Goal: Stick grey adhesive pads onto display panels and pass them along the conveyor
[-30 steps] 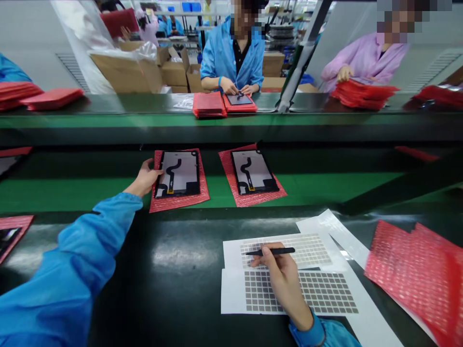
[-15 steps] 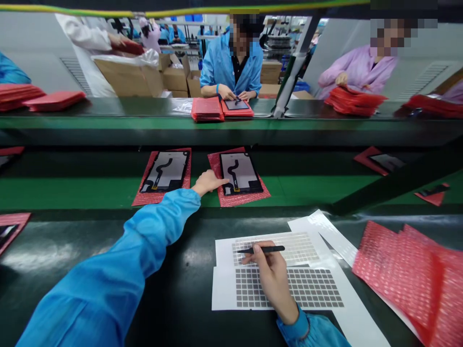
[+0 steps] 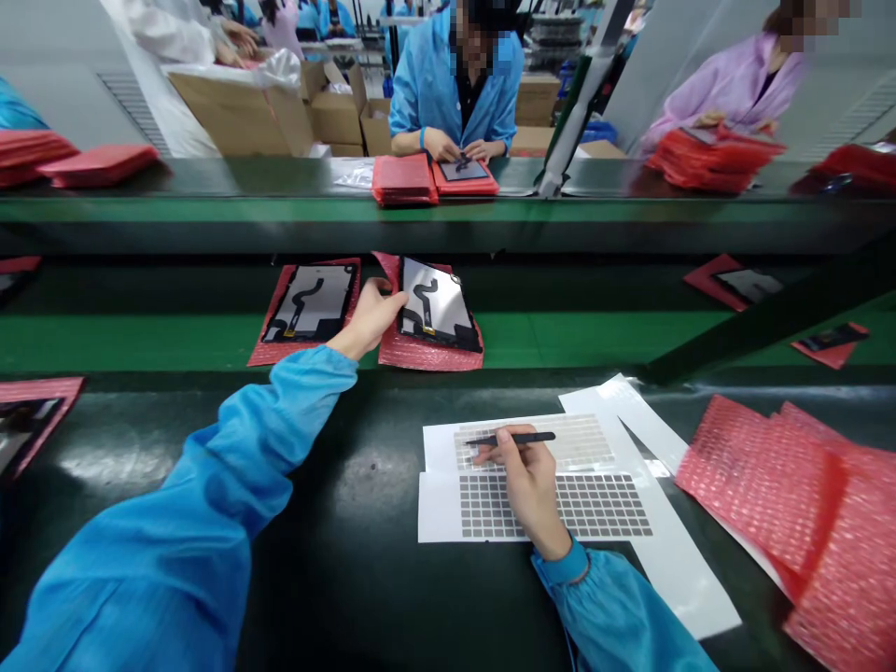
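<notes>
My left hand [image 3: 368,317] reaches across to the green belt and grips the left edge of a red bubble-wrap sheet [image 3: 420,350] carrying a flat screen panel [image 3: 438,303]; that side is lifted and tilted. A second panel on red wrap [image 3: 308,303] lies flat just left of it. My right hand [image 3: 525,481] rests on white sheets of small grey square stickers [image 3: 609,504] and is closed on black tweezers [image 3: 514,437], which point left.
A stack of red bubble-wrap sheets [image 3: 791,504] lies at the right on the dark bench. Another panel on wrap [image 3: 28,420] sits at the far left. Across the belt, people in blue and pink coats handle red stacks [image 3: 402,179] and cardboard boxes [image 3: 238,112].
My left hand moved from the left panel to the right one, took hold of its wrap edge and lifted it. The right hand with the tweezers stayed on the sticker sheets.
</notes>
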The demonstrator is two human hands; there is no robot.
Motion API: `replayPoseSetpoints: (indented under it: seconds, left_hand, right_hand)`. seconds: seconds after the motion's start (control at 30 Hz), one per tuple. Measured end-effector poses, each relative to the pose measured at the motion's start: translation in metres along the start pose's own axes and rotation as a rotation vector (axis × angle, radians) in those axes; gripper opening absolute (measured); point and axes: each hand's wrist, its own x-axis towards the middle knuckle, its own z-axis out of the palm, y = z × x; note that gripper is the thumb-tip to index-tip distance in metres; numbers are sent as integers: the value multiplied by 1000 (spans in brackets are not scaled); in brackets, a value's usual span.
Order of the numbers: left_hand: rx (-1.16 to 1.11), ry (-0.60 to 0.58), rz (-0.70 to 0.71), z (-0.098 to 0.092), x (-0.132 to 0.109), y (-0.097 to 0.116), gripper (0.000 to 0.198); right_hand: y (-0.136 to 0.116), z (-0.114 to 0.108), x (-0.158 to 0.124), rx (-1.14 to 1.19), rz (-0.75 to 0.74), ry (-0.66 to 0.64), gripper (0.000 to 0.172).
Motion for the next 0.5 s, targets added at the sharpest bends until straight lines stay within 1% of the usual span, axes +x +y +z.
replayPoseSetpoints:
  seconds: [0.1,0.13,0.2,0.23,0.3,0.4,0.5]
  left_hand:
    - [-100,20,32,-34,-40,-2,45]
    - [-130,19,42,-46,-58,-3,53]
    - [-181,-2,52,-70,-97,-8,78]
    - [-200,-11,51,-81,-117,-12,86]
    - [-223,-33,11,-99,-157,-24,95]
    - [-260,-66,-141,-114,-205,-54,106]
    - [-287,-137,-267,-116,-234,-86,109]
  right_hand:
    - [0,1,0,12,6,-20,36]
    - [0,1,1,17,7,-28,36]
    - [0,1,1,26,7,-39,37]
    - [0,2,2,30,6,-41,37]
    - [0,2,3,35,4,-35,36]
    - [1,3,4,27,3,-8,33]
    - [2,4,5,12,6,14,32]
